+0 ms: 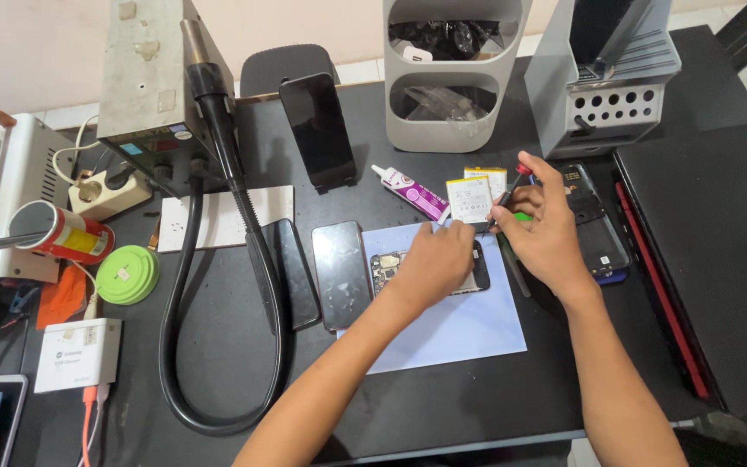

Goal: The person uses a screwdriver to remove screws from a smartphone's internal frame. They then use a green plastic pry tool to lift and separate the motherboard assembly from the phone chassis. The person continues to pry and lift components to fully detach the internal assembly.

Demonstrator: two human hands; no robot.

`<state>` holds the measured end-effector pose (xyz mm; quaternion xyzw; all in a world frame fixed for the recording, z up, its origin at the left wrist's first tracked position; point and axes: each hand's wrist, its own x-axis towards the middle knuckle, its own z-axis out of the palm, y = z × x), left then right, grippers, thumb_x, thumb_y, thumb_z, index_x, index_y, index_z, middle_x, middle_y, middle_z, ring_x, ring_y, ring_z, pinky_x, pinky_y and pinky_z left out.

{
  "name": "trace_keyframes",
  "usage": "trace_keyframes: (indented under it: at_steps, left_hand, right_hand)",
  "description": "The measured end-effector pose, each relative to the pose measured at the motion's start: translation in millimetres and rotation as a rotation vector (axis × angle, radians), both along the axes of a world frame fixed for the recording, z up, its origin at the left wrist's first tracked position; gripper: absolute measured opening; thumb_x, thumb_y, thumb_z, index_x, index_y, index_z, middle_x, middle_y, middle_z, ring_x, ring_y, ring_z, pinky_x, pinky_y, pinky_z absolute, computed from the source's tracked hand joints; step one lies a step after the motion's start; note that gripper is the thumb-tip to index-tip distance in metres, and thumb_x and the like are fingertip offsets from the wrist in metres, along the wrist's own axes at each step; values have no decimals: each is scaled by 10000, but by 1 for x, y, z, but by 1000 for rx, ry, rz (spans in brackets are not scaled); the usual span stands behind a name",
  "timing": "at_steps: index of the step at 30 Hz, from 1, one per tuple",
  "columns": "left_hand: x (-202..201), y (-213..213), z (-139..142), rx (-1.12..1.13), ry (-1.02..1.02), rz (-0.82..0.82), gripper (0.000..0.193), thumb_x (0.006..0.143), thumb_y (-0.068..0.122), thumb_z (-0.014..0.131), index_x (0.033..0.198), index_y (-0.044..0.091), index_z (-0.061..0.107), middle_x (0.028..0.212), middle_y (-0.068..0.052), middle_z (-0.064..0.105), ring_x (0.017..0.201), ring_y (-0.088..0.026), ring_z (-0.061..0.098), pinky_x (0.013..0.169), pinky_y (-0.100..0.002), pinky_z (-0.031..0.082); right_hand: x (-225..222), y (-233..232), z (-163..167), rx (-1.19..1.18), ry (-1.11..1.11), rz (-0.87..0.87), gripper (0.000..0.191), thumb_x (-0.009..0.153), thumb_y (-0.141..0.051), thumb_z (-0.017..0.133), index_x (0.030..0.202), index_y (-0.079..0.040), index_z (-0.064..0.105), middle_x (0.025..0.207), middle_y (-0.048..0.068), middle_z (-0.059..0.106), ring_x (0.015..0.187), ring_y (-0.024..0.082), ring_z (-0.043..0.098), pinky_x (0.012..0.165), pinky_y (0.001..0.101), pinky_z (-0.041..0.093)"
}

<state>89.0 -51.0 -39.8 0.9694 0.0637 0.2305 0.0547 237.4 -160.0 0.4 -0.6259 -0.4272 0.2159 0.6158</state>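
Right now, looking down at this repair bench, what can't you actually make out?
- Opened phone, head view: mostly covered by the left hand.
- Screwdriver: its tip is hidden behind the right hand; whether it touches the phone is unclear.
- Second opened phone: partly behind the right hand.
- Laptop: cut off by the right edge.
- Bin contents: too dark to identify.

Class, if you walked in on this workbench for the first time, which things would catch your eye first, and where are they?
At the centre, the left hand presses on an opened phone lying on a pale sheet, while the right hand holds a small screwdriver over it. A thick black hose loops across the left side of the dark table.
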Motion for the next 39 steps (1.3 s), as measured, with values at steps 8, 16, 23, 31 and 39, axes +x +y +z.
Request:
trace_keyframes:
  at_steps: [8, 16, 23, 31, 39]
  left_hand:
    - [-31, 45, 10, -312, -127, 139, 128, 920, 127, 634, 958, 17, 580, 835, -153, 649, 719, -352, 622, 719, -475, 436]
    - [-48, 58, 4, -195, 17, 190, 114, 851, 138, 664, 814, 50, 601, 743, -118, 628, 677, -330, 621, 734, -456, 424]
    - [-47, 74, 4, -306, 175, 212, 83, 904, 148, 640, 869, 75, 658, 839, -111, 704, 750, -340, 665, 780, -467, 438]
    - [-55, 66, 17, -467, 64, 239, 119, 893, 126, 617, 981, 87, 686, 950, -90, 720, 912, -316, 665, 820, -451, 439]
    - [-72, 17, 36, -452, 21, 101, 838, 646, 497, 879, 1317, 75, 610, 1336, -147, 582, 1248, -341, 516, 1001, -554, 334]
  right_hand:
    - [-2, -1, 3, -32, 4, -5, 739, 946, 77, 664, 1567, -93, 301, 1031, 137, 629, 993, 166, 675, 793, 320, 646]
    - [-9, 0, 3, -63, -24, 11, 752, 925, 67, 675, 1565, -100, 318, 1052, 132, 633, 989, 167, 681, 778, 308, 647]
    - [-8, 0, 2, -42, -34, 17, 747, 926, 75, 681, 1563, -93, 328, 1069, 143, 628, 1032, 182, 685, 784, 316, 652]
    - [-6, -2, 0, -22, -32, 17, 743, 943, 74, 670, 1570, -95, 309, 1068, 146, 654, 1035, 194, 696, 800, 326, 655]
    - [-29, -32, -13, 155, 23, -16, 745, 969, 117, 603, 1584, -98, 241, 1177, 177, 604, 1061, 233, 678, 900, 376, 630]
